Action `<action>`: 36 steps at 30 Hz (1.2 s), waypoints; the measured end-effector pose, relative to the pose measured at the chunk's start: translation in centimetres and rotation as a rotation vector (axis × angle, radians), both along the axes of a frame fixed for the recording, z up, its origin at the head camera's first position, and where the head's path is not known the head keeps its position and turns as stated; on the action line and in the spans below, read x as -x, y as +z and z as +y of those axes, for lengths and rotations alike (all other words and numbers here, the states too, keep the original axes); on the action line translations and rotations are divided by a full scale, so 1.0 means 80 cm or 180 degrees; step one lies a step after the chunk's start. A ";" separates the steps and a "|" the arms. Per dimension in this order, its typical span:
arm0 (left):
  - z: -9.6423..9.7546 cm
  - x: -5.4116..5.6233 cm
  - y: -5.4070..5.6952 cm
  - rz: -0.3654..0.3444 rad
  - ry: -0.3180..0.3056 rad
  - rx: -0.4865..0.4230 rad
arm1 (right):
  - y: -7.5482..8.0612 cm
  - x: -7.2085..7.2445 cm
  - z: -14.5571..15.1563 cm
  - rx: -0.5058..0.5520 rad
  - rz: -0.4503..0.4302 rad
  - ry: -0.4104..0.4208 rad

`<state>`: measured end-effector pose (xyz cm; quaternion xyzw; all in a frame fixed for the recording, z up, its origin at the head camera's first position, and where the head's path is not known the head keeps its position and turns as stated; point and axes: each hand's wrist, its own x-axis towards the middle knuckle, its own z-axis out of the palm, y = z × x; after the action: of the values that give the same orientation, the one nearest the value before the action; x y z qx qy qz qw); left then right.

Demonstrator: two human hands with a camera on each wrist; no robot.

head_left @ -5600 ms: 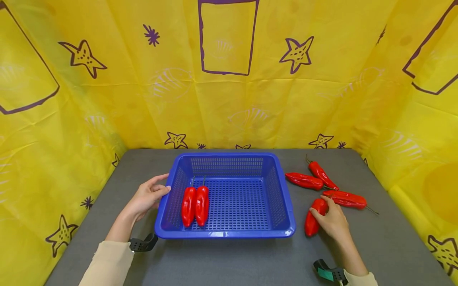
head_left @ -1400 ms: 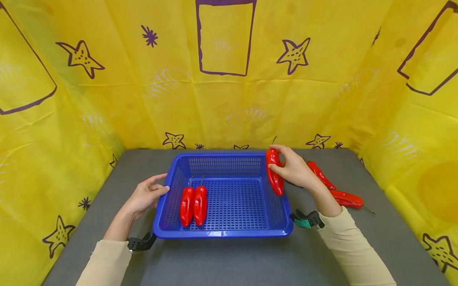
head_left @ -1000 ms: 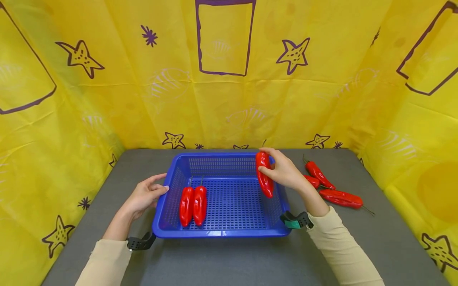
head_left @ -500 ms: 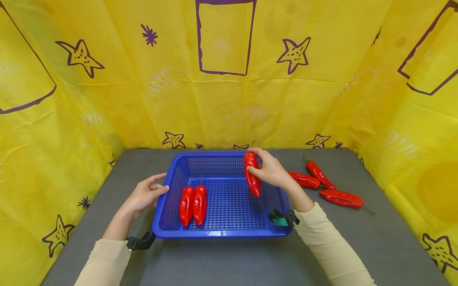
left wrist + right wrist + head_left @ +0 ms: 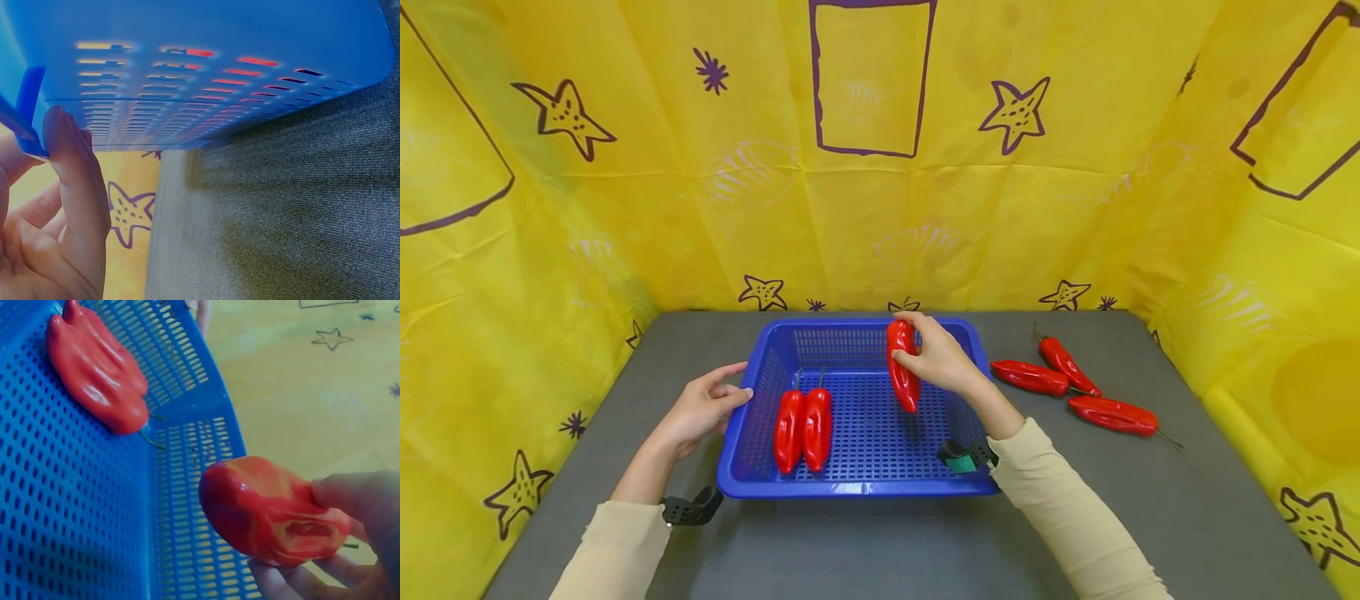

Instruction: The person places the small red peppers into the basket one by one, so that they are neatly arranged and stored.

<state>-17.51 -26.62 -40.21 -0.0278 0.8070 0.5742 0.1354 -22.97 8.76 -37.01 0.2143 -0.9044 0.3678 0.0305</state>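
My right hand point(image 5: 938, 357) pinches a red pepper point(image 5: 902, 367) between thumb and fingers, over the blue plastic basket point(image 5: 865, 489). In the right wrist view this pepper point(image 5: 269, 509) shows its glossy side, its thin green stem poking out past the fingers. Two more red peppers point(image 5: 788, 432) point(image 5: 817, 429) lie side by side on the basket floor, at its left, stems pointing to the back. With thumb and fingers my left hand point(image 5: 703, 408) holds the basket's left rim. Seen from the left wrist, that hand point(image 5: 69, 212) grips the rim's edge, and red shows through the slots.
To the right of the basket, three red peppers point(image 5: 1030, 377) point(image 5: 1063, 365) point(image 5: 1114, 416) lie close together on the grey tabletop point(image 5: 820, 550). A yellow curtain point(image 5: 880, 233) with drawn starfish surrounds the table at the back and both sides.
My right hand took a pepper from the table's right side, lifted it over the basket's right rim and carried it left above the basket. The left hand has stayed at the rim.
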 end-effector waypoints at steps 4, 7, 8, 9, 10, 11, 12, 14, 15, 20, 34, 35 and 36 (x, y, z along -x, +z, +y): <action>0.000 -0.001 0.001 0.0000 -0.0003 0.0031 | -0.004 0.002 -0.010 0.0019 -0.0002 -0.0012; 0.000 -0.001 0.001 0.0004 -0.0006 0.0026 | -0.007 0.004 -0.017 0.0020 -0.0082 -0.0004; 0.000 -0.001 0.001 0.0006 -0.0009 0.0027 | -0.009 0.005 -0.019 0.0004 -0.0104 -0.0005; 0.000 -0.001 0.001 0.0010 -0.0011 0.0030 | -0.010 0.006 -0.021 -0.0003 -0.0126 -0.0006; -0.001 -0.001 0.002 0.0013 -0.0013 0.0030 | -0.012 0.006 -0.023 -0.0007 -0.0149 -0.0002; -0.001 -0.001 0.002 0.0015 -0.0016 0.0033 | -0.014 0.007 -0.024 0.0001 -0.0169 0.0010; -0.001 -0.001 0.002 0.0018 -0.0017 0.0037 | -0.016 0.008 -0.026 -0.0003 -0.0175 0.0020; -0.001 -0.001 0.002 0.0021 -0.0020 0.0043 | -0.019 0.010 -0.029 0.0008 -0.0193 0.0049; -0.001 -0.001 0.002 0.0021 -0.0018 0.0045 | -0.020 0.010 -0.030 0.0024 -0.0182 0.0062; -0.001 -0.001 0.003 0.0019 -0.0021 0.0057 | -0.027 0.012 -0.036 0.0026 -0.0148 0.0106; 0.000 0.000 0.004 0.0003 -0.0002 0.0075 | -0.037 0.013 -0.050 0.0164 -0.0919 0.0394; 0.000 0.000 0.004 0.0003 0.0000 0.0073 | -0.038 0.013 -0.052 0.0178 -0.0958 0.0418; 0.000 0.000 0.004 0.0005 -0.0002 0.0072 | -0.039 0.013 -0.053 0.0182 -0.0988 0.0432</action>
<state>-17.48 -26.62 -39.92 -0.0286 0.8135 0.5650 0.1346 -24.05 4.48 -40.10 0.2145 -0.8709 0.4232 -0.1283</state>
